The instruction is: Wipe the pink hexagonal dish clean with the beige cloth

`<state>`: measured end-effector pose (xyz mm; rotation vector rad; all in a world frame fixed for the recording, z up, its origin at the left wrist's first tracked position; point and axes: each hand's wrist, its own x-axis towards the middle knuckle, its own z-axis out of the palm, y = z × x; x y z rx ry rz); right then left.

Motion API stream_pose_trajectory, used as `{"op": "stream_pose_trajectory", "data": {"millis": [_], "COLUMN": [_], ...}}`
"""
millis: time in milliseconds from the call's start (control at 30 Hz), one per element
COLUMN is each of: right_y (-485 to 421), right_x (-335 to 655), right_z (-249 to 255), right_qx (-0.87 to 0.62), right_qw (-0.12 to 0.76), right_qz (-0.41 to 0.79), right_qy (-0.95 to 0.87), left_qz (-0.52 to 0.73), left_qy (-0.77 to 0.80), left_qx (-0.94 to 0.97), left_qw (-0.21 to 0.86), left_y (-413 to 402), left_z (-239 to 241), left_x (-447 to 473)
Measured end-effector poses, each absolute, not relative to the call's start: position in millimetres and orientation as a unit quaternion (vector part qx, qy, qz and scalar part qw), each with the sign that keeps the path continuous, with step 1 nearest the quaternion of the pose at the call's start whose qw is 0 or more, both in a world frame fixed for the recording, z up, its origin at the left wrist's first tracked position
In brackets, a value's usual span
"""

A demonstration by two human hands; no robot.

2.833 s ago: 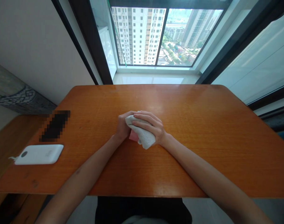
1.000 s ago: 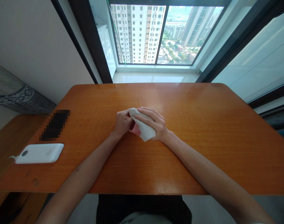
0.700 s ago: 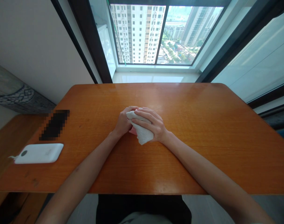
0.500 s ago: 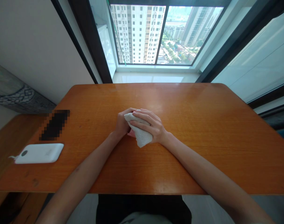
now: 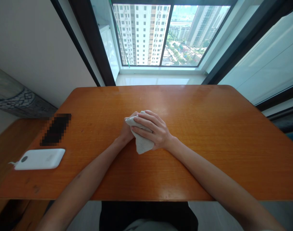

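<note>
Gripping a small whitish cloth [image 5: 142, 145], the right hand [image 5: 154, 133] lies over it near the middle of the wooden table [image 5: 209, 144]. Its fingers [image 5: 143, 123] are spread across the top of the fabric and close on it. The cloth is bunched, not flat. It has a coarse, towel-like weave and is off-white to pale grey. One folded corner sticks up by the fingertips, and a blunt lower end pokes out beneath the palm. Whether that end touches the tabletop or hangs just above it cannot be told.

The left hand [image 5: 125, 132] sits directly against the cloth on its left side, curled. Most of this hand is covered by the fabric and by the right hand, so whether it clamps anything cannot be told. Both forearms reach in over the near edge of the table.

Elsewhere on the table, a white power bank [image 5: 39, 158] lies flat near the left edge, well apart from the hands, with a short stub of cable at its left end. Just beyond it is a dark oblong [image 5: 55, 129], blurred out and not identifiable. The tabletop is orange-brown and glossy. Behind the far edge stands a window [image 5: 161, 35] showing tall apartment blocks [image 5: 143, 32].
</note>
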<state>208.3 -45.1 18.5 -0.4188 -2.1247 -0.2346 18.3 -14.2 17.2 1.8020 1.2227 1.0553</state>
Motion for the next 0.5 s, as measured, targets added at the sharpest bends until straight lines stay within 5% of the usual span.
{"op": "stream_pose_trajectory", "data": {"millis": [500], "right_y": [-45], "right_x": [189], "right_z": [27], "right_qx": [-0.129], "right_qw": [0.459], "right_qz": [-0.275], "right_qy": [-0.835], "left_qz": [0.435], "left_qy": [0.558], "left_qx": [0.638], "left_qw": [0.304], "left_y": [-80], "left_z": [18], "left_x": [38]}}
